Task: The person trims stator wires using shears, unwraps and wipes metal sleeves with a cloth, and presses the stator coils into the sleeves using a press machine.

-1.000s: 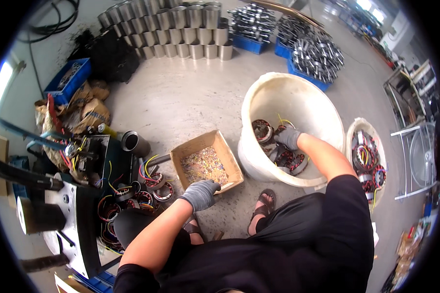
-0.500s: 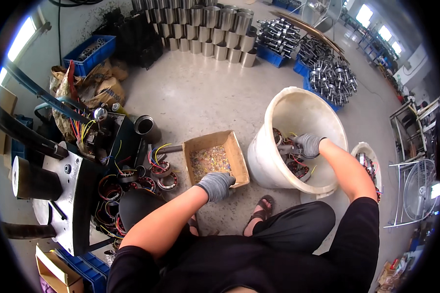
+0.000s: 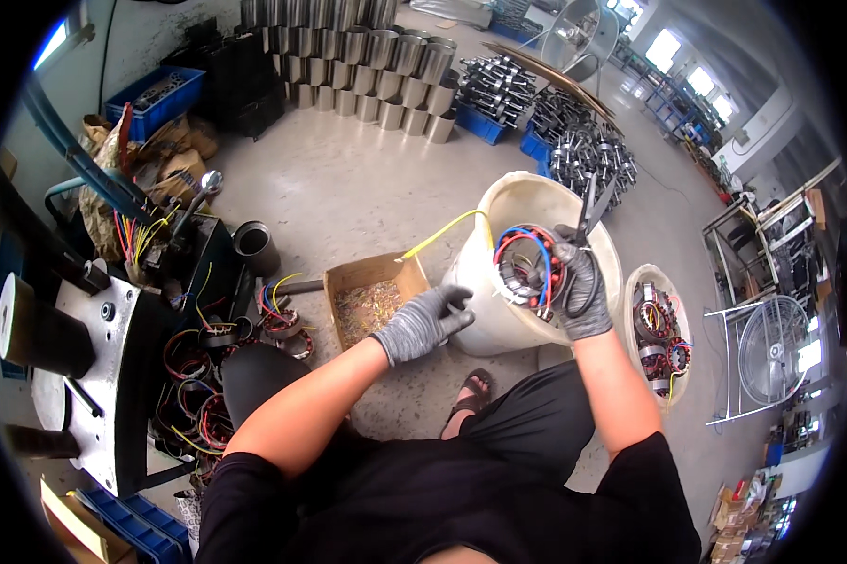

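A wound motor stator [image 3: 512, 270], a ring with red, blue and yellow leads, is held up over the white tub [image 3: 597, 226]. My gloved right hand [image 3: 579, 287] grips its right side, and a pair of scissors [image 3: 593, 209] sticks up from the same hand with its blades apart. One long yellow lead reaches left from the stator, ending above the cardboard box [image 3: 337, 324]. My gloved left hand [image 3: 426, 324] hovers by the box's near right corner, fingers spread and nothing in them. Colourful small clippings lie in the box.
More stators fill a smaller white tub [image 3: 679, 331] at right and lie on the floor [image 3: 207, 414] by my left knee. A metal press [image 3: 94, 367] stands at left. Steel cylinders [image 3: 367, 70] and blue crates of shafts [image 3: 583, 160] line the back.
My right hand has come up out of the large tub with a stator and scissors. My left hand has left the box rim, moving slightly right and up, and opened. The view has shifted right.
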Demonstrator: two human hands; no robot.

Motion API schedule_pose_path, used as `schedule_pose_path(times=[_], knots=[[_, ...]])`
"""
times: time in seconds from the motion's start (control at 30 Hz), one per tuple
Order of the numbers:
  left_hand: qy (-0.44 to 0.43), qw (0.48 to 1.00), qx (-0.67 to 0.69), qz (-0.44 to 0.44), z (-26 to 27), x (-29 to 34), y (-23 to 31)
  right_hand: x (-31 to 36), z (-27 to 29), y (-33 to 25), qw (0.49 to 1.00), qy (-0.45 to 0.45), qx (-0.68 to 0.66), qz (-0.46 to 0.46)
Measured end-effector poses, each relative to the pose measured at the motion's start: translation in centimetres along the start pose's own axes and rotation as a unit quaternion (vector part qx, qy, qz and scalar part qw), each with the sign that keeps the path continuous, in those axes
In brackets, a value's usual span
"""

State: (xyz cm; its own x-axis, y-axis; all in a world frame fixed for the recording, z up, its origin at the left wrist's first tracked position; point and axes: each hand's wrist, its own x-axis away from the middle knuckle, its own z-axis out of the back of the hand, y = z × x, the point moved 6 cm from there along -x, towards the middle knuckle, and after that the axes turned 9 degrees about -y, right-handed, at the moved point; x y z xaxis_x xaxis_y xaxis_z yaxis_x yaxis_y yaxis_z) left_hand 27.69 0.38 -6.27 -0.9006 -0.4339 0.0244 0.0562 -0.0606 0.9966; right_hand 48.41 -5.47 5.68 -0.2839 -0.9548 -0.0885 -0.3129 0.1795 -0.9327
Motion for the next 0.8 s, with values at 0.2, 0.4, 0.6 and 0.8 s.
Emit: schedule_pose_path(times=[0.2, 0.4, 0.6, 0.8], knots=[[0.123, 0.976, 0.082, -0.160, 2.0, 0.8, 2.5, 2.6, -5.4, 6.4, 0.986, -0.097, -0.094, -0.099], [0.176, 0.939, -0.176, -0.236, 3.3, 4.4, 4.3, 4.0, -6.7, 11.4, 0.981, -0.080, -0.136, -0.114], [0.228, 0.966, 0.030, -0.116, 5.4, 5.5, 2.8, 1.8, -3.5, 13.2, 0.994, -0.097, -0.022, -0.045], [0.198, 0.903, 0.355, -0.137, 6.0, 5.5, 3.2, 2.3, -2.8, 19.6, 0.960, -0.045, 0.108, -0.254]])
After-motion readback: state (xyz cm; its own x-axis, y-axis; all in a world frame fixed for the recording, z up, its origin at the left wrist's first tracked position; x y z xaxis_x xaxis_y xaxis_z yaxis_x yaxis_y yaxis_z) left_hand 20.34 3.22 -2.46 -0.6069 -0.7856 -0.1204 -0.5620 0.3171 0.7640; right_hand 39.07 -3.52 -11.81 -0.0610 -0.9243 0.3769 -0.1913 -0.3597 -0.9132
